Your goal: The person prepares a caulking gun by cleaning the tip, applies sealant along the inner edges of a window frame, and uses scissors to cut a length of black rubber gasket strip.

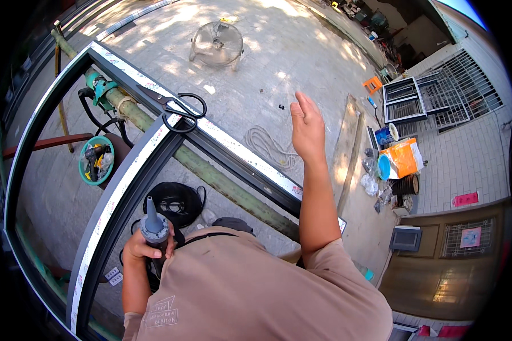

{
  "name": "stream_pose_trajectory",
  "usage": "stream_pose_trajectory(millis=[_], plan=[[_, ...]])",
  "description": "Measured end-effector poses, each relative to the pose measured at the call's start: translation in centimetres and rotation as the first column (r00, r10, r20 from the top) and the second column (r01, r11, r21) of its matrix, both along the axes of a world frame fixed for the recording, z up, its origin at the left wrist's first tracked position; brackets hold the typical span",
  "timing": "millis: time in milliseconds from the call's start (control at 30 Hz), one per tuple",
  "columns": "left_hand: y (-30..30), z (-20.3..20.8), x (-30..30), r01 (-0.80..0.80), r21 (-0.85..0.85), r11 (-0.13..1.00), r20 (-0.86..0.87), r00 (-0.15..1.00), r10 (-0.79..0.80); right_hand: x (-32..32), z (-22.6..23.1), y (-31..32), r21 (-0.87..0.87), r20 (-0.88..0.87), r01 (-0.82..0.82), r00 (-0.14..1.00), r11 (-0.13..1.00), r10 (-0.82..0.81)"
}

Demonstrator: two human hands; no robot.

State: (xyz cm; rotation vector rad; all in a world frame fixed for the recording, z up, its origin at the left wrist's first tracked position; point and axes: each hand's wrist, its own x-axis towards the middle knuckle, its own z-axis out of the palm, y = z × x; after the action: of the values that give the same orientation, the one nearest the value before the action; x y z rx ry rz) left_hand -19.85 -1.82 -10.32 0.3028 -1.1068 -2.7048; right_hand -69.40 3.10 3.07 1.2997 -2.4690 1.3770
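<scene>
My left hand (137, 248) is closed around a caulking gun (155, 228) close to my body, its grey tapered nozzle pointing up and away. The lower part of the gun is hidden by the hand and my shirt. Out ahead on the right, my right hand (308, 128) is raised with its fingers stretched out, holding nothing. In front of me a large dark window frame (119, 65), partly covered in white printed protective film, rests on a green pole (210, 173). Black-handled scissors (183, 112) lie across a joint of the frame, apart from both hands.
A teal basket (96, 161) with tools stands beyond the frame's left part. A black bag (176, 203) lies under the frame. Ahead are a floor fan (217, 44) and coiled rope (265, 146). An orange-and-white box (402, 158) and window panels (404, 99) line the right wall.
</scene>
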Motion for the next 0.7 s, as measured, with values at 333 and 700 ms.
stream_pose_trajectory(millis=[333,700], plan=[[0.7,0.2,-0.3,-0.027,0.045,0.999,0.050,0.998,0.024,-5.6,-0.2,3.6,-0.420,0.765,-0.147,0.474,0.896,0.436],[1.4,1.3,-1.9,-0.038,0.000,0.999,0.045,0.998,0.038,-6.8,-3.4,3.0,-0.718,0.668,-0.107,0.174,0.688,0.724]])
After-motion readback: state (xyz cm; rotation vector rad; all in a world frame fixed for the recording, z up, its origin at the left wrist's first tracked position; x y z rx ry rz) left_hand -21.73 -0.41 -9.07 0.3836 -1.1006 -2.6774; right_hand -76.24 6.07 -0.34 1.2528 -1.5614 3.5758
